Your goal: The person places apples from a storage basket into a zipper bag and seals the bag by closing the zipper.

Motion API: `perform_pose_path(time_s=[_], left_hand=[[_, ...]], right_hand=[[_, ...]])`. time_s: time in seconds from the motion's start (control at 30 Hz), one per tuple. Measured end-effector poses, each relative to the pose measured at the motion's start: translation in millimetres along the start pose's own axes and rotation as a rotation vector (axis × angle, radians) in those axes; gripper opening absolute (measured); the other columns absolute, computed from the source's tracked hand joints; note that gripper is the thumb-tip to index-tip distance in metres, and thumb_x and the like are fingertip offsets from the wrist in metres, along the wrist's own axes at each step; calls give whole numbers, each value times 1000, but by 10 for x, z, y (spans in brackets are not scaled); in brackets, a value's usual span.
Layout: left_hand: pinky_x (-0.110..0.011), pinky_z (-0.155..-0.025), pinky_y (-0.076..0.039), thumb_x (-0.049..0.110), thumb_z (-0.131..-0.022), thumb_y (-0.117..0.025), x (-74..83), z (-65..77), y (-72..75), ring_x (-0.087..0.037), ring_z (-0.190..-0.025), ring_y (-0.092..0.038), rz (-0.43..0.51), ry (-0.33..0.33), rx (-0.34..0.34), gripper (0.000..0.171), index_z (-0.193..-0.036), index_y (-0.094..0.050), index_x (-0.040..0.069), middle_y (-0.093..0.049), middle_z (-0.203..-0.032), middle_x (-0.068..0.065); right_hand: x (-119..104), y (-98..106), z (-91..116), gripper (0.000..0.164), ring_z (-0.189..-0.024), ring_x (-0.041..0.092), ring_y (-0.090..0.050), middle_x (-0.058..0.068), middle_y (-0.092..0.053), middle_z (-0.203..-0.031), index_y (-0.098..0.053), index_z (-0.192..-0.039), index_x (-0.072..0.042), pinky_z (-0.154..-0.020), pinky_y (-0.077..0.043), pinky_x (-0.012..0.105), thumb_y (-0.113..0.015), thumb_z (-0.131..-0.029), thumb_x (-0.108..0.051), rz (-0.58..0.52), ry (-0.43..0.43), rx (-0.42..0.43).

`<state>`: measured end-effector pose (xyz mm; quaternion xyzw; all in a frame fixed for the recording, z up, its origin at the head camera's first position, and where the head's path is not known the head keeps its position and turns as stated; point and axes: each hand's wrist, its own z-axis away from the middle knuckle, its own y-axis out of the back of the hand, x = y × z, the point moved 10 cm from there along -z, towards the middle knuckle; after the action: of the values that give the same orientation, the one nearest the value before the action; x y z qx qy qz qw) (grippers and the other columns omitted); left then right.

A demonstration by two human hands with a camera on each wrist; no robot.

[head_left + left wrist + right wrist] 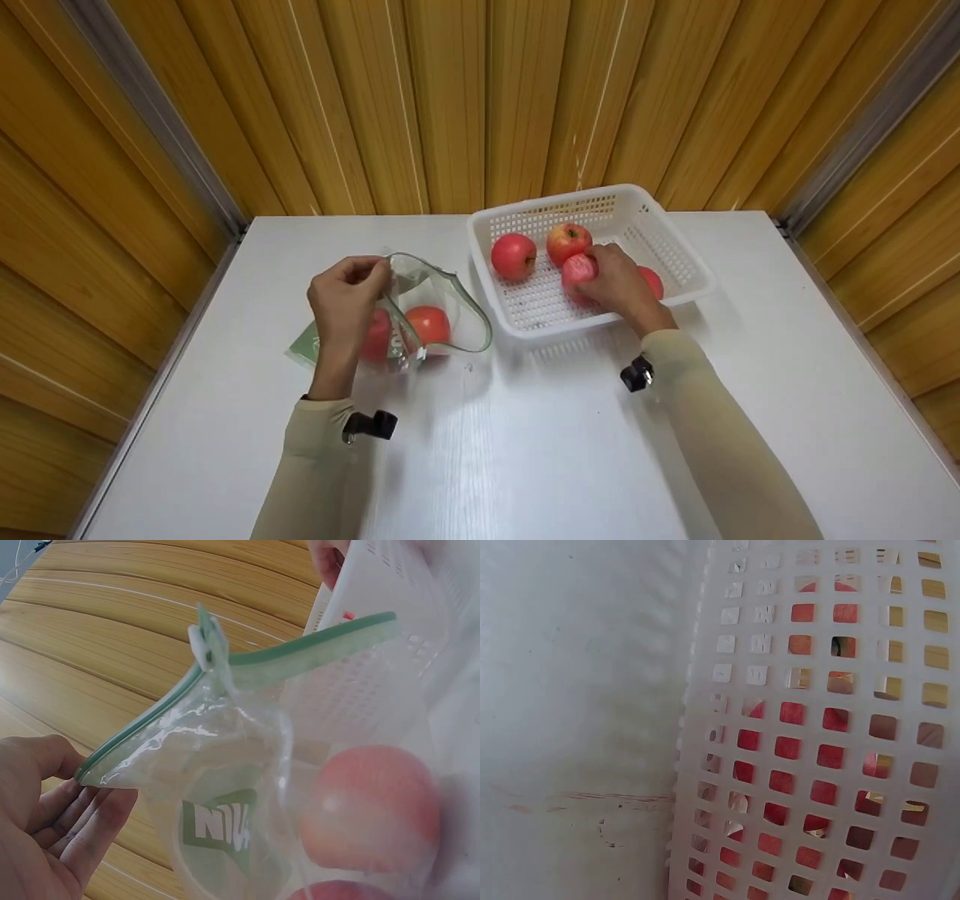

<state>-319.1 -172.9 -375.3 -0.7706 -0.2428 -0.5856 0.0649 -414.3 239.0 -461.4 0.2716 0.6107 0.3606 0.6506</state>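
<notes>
The right hand (619, 281) curls its thumb and fingers round an apple (577, 274) inside the basket (544, 306); whether that apple is lifted off the basket's floor is hard to tell. Its palm is hidden from the head view, and the right wrist view shows mostly the basket's holed wall, with red patches broken up behind it. The left hand (345, 300) pinches the green-edged rim of a clear bag (232, 720) between thumb and fingertips; the left wrist view cuts this hand off at the frame edge. The bag's mouth gapes toward the basket, and its printed lettering is cut short by folds. Two apples lie in the bag, one (430, 325) plain through the plastic, the other (375, 335) partly behind the rim and print. Besides the held apple, the basket has one at its left (514, 257), one toward the back (569, 238) and one at the right (651, 281), partly covered by the right hand. Bag and basket stand near each other on the white surface (480, 450).
</notes>
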Motion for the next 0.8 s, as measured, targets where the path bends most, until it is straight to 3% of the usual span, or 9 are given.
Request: perform_pose_path(time_s=[0.2, 0.37, 0.8], left_hand=[[-22, -60, -55, 14, -92, -79, 4, -1, -1, -19, -71, -67, -3, -8, 3, 10, -95, -84, 6, -76, -83, -5], [-21, -59, -54, 13, -92, -78, 23, -2, -2, -19, -71, -66, -9, -30, 2, 10, -94, -84, 5, -76, -82, -5], [-20, -60, -52, 13, -92, -78, 6, 21, -9, -18, -72, -65, -28, -25, 3, 11, -95, -83, 5, -76, -83, -6]], right_hand=[[-16, -54, 1, 79, -133, 40, -50, 20, -50, -149, -41, -159, -5, -117, -39, 60, -82, -92, -15, -23, 16, -57], [-59, -84, -8, 76, -126, 38, -53, 19, -55, -144, -44, -155, -4, -114, -43, 58, -83, -90, -12, -25, 66, -77], [-65, -60, 12, 80, -131, 39, -52, 20, -53, -146, -43, -157, -5, -114, -42, 60, -85, -90, -19, -12, 71, -24]])
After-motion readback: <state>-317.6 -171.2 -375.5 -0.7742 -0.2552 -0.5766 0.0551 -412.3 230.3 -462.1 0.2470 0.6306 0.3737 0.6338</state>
